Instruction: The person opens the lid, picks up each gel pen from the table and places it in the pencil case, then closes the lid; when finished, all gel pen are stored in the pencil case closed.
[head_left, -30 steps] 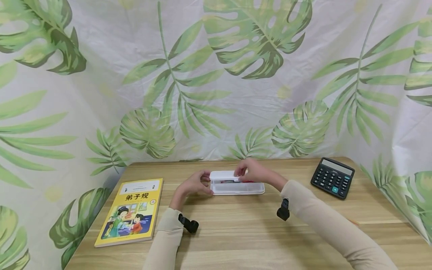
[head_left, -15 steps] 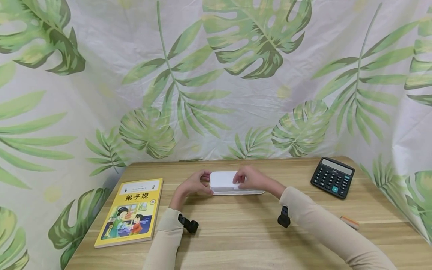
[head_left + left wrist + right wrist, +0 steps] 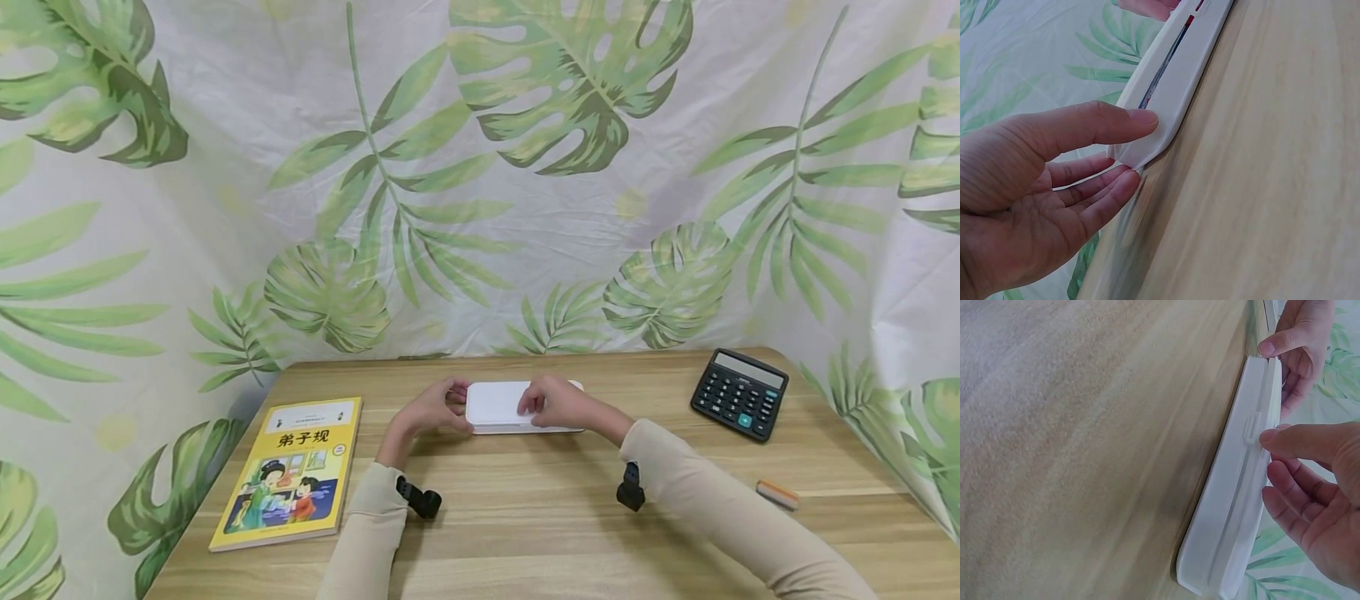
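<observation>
A long white pencil case [image 3: 491, 402] lies near the table's far edge with its lid lowered onto the base. In the left wrist view a narrow gap under the lid [image 3: 1147, 75] shows something dark and red inside. My left hand [image 3: 431, 408] grips the case's left end, thumb on the front wall and fingers around the corner. My right hand [image 3: 566, 402] holds the lid's front edge near the middle; its thumb sits by the small clasp [image 3: 1252, 428] in the right wrist view, the other fingers curled over the top.
A yellow picture book [image 3: 288, 475] lies at the left of the wooden table [image 3: 510, 533]. At the back right is a black calculator [image 3: 738, 396]. A small orange-and-grey block [image 3: 777, 495] lies by the right sleeve. A leaf-patterned cloth [image 3: 480, 208] hangs behind.
The lid has come down from raised to resting over the base, moved by my right hand. The inside is now covered in the head view. My left hand stays at the left end.
</observation>
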A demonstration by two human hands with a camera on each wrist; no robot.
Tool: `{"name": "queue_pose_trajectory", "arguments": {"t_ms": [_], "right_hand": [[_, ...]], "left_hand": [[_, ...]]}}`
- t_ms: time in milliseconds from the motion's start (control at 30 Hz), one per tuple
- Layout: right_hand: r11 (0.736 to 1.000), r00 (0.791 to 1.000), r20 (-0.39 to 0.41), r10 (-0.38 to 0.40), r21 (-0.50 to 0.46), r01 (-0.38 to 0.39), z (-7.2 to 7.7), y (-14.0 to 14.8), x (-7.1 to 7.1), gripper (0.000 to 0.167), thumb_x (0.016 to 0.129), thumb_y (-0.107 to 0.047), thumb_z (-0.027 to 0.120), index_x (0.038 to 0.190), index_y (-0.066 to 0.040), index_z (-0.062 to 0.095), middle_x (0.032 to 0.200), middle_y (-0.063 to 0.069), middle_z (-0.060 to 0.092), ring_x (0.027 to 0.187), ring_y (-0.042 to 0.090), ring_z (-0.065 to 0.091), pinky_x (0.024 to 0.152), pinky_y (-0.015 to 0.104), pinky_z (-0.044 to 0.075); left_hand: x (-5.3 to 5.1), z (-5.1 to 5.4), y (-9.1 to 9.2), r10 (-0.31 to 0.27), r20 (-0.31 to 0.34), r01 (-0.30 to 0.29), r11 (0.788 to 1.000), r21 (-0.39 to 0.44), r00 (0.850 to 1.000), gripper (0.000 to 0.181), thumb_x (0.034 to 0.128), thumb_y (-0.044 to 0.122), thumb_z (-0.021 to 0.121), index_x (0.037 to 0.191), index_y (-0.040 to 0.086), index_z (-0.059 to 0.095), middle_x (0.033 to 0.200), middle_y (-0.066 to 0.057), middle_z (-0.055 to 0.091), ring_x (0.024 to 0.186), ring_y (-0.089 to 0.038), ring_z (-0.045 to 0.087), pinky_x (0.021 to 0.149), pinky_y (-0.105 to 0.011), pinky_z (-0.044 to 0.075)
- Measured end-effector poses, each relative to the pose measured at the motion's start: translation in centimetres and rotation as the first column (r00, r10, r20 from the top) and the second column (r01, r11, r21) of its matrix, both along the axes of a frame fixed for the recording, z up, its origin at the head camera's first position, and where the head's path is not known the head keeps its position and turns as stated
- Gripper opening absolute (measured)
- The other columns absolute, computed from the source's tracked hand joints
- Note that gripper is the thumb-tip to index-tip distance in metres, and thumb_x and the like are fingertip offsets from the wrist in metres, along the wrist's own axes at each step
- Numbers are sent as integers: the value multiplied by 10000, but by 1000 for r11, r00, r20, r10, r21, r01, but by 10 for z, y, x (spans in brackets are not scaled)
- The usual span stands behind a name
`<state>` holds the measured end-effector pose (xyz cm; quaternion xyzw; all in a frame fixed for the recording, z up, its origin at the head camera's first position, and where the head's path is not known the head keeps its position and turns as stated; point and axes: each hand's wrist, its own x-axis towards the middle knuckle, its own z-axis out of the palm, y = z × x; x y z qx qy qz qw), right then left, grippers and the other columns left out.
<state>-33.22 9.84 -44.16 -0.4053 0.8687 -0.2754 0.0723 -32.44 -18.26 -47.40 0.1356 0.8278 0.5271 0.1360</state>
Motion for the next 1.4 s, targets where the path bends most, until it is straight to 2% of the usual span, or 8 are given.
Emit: {"name": "queue_pose_trajectory", "arguments": {"t_ms": [333,600,967,1233,1400], "right_hand": [[1000,1000,10,18,-15,-18,-3,1,-3,180,801,51,753,956,-40,766,847,39,656,796,63,568,735,197,501],[999,1000,21,10,-34,-10,-3,1,-4,179,797,48,757,948,-47,770,845,42,655,793,76,575,723,203,511],[998,997,77,9,-68,-4,-9,6,-7,186,800,14,790,970,-60,775,875,44,668,815,80,582,730,204,528],[996,998,56,18,-91,-13,-15,11,-7,177,797,32,780,958,-40,773,859,68,670,808,100,580,720,202,522],[992,998,55,13,-128,-6,-21,14,-8,179,799,21,788,969,-34,779,864,77,694,808,95,590,722,206,533]], "left_hand": [[-1,-1,-1,7,25,-7,1000,5,1000,764,678,-133,826,1356,-81,478,1283,-230,542,1191,-325,571,1038,-415,529],[-1,-1,-1,12,21,-12,1000,-7,1000,772,683,-122,830,1368,-79,476,1287,-228,551,1186,-319,577,1039,-417,526],[1,1,0,13,24,-13,1000,-15,1000,767,683,-128,827,1362,-82,474,1302,-242,535,1214,-349,565,1060,-423,515],[-1,-2,5,24,45,-23,1000,-16,999,758,675,-124,840,1348,-55,496,1295,-221,546,1201,-334,575,1044,-408,526],[-1,-2,5,8,49,-8,1000,-11,999,762,684,-125,833,1358,-68,483,1303,-236,538,1211,-357,576,1046,-424,524]]}}
